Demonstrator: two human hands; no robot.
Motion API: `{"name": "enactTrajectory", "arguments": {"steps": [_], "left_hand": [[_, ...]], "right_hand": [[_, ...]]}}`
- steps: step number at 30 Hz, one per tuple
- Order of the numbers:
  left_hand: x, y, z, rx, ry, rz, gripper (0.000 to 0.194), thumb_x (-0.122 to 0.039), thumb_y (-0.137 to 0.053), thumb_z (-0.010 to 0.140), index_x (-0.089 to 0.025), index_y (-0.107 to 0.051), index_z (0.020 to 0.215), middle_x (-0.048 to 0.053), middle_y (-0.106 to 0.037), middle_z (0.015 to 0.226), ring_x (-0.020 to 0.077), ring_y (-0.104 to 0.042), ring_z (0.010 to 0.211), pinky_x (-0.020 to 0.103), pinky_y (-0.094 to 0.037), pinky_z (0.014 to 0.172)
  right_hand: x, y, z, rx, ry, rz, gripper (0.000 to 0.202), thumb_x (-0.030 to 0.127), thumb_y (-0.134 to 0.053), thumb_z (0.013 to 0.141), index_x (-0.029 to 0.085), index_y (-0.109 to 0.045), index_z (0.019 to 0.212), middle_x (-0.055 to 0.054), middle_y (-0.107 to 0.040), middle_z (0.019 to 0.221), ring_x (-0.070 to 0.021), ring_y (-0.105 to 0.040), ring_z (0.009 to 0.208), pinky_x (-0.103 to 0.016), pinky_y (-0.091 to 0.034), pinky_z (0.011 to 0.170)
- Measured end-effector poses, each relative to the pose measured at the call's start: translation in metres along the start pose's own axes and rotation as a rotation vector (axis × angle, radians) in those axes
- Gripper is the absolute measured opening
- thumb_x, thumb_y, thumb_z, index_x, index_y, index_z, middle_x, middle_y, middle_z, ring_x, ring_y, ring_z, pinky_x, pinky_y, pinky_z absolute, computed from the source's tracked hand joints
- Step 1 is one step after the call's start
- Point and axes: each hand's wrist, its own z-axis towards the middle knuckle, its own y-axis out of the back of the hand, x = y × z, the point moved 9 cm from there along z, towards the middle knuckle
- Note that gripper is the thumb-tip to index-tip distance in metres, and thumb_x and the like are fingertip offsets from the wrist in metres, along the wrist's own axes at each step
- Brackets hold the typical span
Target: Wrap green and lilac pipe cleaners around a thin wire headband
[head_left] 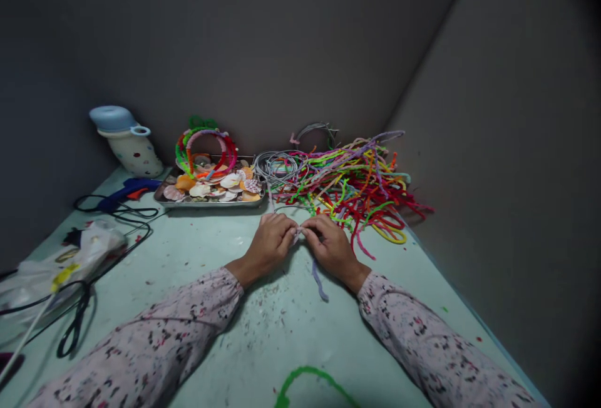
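Note:
Over the middle of the table, my left hand (270, 242) and my right hand (331, 246) meet with fingertips pinched together. Between them is a pale purple pipe cleaner (320, 283), whose loose end hangs below my right hand. A pale length also sticks up behind my left hand. Just beyond my fingers a thin grey wire (292, 208) curves; how the pipe cleaner lies around it is hidden by my fingers. A green pipe cleaner (307, 370) lies curved at the near edge.
A metal tray (211, 204) holds seashells, with colourful wrapped rings (206, 151) on top. Coiled grey wire (277, 167) and a pile of pipe cleaners (357, 176) lie right of it. Leftward are a bottle (134, 151), a blue glue gun (134, 189), black cables and a plastic bag (94, 248).

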Motion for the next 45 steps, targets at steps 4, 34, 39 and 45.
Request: {"name": "enactTrajectory", "arguments": {"steps": [4, 34, 39, 45], "left_hand": [[0.0003, 0.0003, 0.0002, -0.009, -0.003, 0.017, 0.028, -0.031, -0.036, 0.097, -0.018, -0.059, 0.087, 0.004, -0.059, 0.081, 0.0198, -0.053, 0.082, 0.038, -0.036, 0.082], [-0.0012, -0.0016, 0.0013, 0.016, 0.003, 0.039, 0.03, -0.032, -0.034, 0.097, -0.018, -0.056, 0.083, 0.004, -0.06, 0.082, 0.02, -0.052, 0.083, 0.038, -0.037, 0.082], [-0.0009, -0.0012, 0.0013, 0.013, 0.004, 0.033, 0.03, -0.031, -0.034, 0.097, -0.018, -0.057, 0.082, 0.004, -0.06, 0.081, 0.02, -0.052, 0.082, 0.038, -0.037, 0.082], [-0.0025, 0.0002, 0.001, 0.01, 0.008, 0.033, 0.03, -0.03, -0.034, 0.096, -0.018, -0.057, 0.081, 0.004, -0.06, 0.081, 0.02, -0.052, 0.081, 0.038, -0.037, 0.082]], "right_hand": [[0.0, 0.0002, 0.0001, -0.002, 0.002, -0.004, 0.01, 0.02, -0.054, 0.092, 0.021, -0.063, 0.094, -0.006, -0.064, 0.093, -0.0187, -0.059, 0.091, -0.033, -0.047, 0.082], [0.0003, 0.0, 0.0006, -0.009, 0.011, -0.007, 0.01, 0.021, -0.054, 0.092, 0.022, -0.064, 0.092, -0.005, -0.065, 0.091, -0.0193, -0.059, 0.089, -0.033, -0.047, 0.08], [0.0013, 0.0003, 0.0009, -0.008, 0.013, -0.014, 0.01, 0.021, -0.054, 0.092, 0.021, -0.064, 0.093, -0.005, -0.065, 0.091, -0.0193, -0.059, 0.089, -0.033, -0.047, 0.08], [0.0036, 0.0007, 0.0006, -0.012, 0.027, -0.016, 0.011, 0.022, -0.053, 0.092, 0.022, -0.064, 0.094, -0.005, -0.065, 0.091, -0.0197, -0.059, 0.089, -0.034, -0.047, 0.08]]}}
